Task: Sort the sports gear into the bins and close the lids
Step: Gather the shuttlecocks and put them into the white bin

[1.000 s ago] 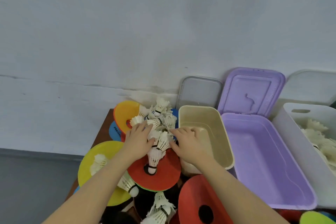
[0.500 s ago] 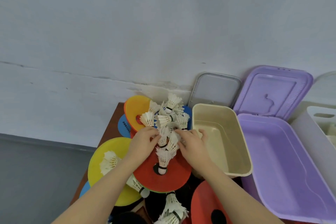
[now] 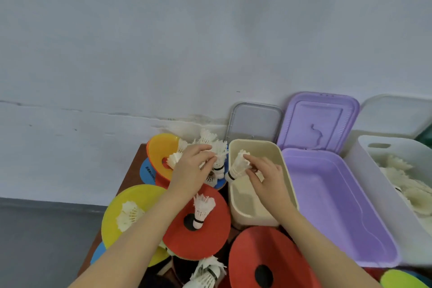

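Note:
White feather shuttlecocks lie heaped on coloured disc cones at the table's far left. My left hand [image 3: 190, 170] curls into the heap [image 3: 216, 149] and grips shuttlecocks there. Over the left rim of the beige bin [image 3: 286, 170], my right hand [image 3: 265, 176] pinches one shuttlecock [image 3: 237, 166]. Another shuttlecock [image 3: 202, 209] stands upright on a red disc cone [image 3: 210, 236]. To the right come the purple bin [image 3: 327, 194] and a white bin [image 3: 374, 187] holding several shuttlecocks.
Three lids lean against the wall: a grey lid [image 3: 256, 121], a purple lid [image 3: 318, 121] and a white lid [image 3: 397, 114]. Yellow [image 3: 135, 199], orange [image 3: 161, 149] and blue [image 3: 147, 172] cones crowd the left; a second red cone [image 3: 259, 255] lies near me.
My right hand has lifted a shuttlecock out of the heap and moved right, over the beige bin's edge. My left hand has slid farther up into the heap.

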{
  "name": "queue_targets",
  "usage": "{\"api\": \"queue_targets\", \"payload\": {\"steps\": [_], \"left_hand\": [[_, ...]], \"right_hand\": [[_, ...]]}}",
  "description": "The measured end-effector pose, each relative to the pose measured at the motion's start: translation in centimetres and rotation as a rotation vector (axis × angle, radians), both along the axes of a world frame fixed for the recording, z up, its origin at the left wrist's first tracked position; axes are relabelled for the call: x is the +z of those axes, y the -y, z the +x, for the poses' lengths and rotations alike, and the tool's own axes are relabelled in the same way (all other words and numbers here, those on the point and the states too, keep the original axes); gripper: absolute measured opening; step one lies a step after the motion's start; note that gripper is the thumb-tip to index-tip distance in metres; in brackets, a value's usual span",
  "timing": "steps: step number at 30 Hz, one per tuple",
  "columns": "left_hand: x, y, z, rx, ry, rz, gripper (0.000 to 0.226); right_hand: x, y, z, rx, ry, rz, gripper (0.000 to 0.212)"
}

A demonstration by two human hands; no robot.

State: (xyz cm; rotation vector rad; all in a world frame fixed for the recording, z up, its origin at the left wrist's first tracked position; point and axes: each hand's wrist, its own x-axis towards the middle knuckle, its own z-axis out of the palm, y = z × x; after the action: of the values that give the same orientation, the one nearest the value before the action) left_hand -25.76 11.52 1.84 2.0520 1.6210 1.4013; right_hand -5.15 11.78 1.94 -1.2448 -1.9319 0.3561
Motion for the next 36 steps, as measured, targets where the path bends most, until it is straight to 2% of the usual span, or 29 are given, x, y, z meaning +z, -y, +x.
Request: {"api": "queue_targets", "payload": {"steps": [4,8,12,16,22,26,31,34,36], "left_hand": [[1.4,-1.2,4.6,-0.093,-0.053,0.081,0.031],[2.6,-2.4,11.2,-0.118,-0.025,0.148,0.025],[3.5,-3.1,19.4,-0.160,-0.006,0.135,0.015],[3.7,-3.5,28.5,-0.216,0.021,0.114,0.029],[4.3,-4.4,40.2,-0.274,0.035,0.120,0.028],[4.5,-6.5,45.5,-0.261,-0.056,0.140,0.024],[3.2,-10.2,49.2,-0.142,-0.177,0.137,0.021],[1.5,-12.2,49.8,-0.086,-0.301,0.017,0.015],[0.3,-13.0,49.6,-0.092,-0.516,-0.173,0.022]], "right_hand": [[0.9,-0.7,5.0,-0.045,-0.012,0.100,0.034],[1.8,-0.4,11.8,-0.103,-0.026,0.133,0.034],[2.8,-0.6,19.8,-0.140,-0.042,0.178,0.033],[2.8,-0.5,28.0,-0.225,0.016,0.198,0.035],[2.4,-1.8,39.2,-0.383,0.073,0.192,0.034],[2.5,-3.6,44.7,-0.465,0.041,0.081,0.036],[2.0,-7.2,48.3,-0.510,0.141,0.064,0.035],[1.0,-9.3,48.6,-0.460,0.194,0.033,0.038],[0.0,-10.3,48.4,-0.399,0.221,-0.054,0.040]]}}
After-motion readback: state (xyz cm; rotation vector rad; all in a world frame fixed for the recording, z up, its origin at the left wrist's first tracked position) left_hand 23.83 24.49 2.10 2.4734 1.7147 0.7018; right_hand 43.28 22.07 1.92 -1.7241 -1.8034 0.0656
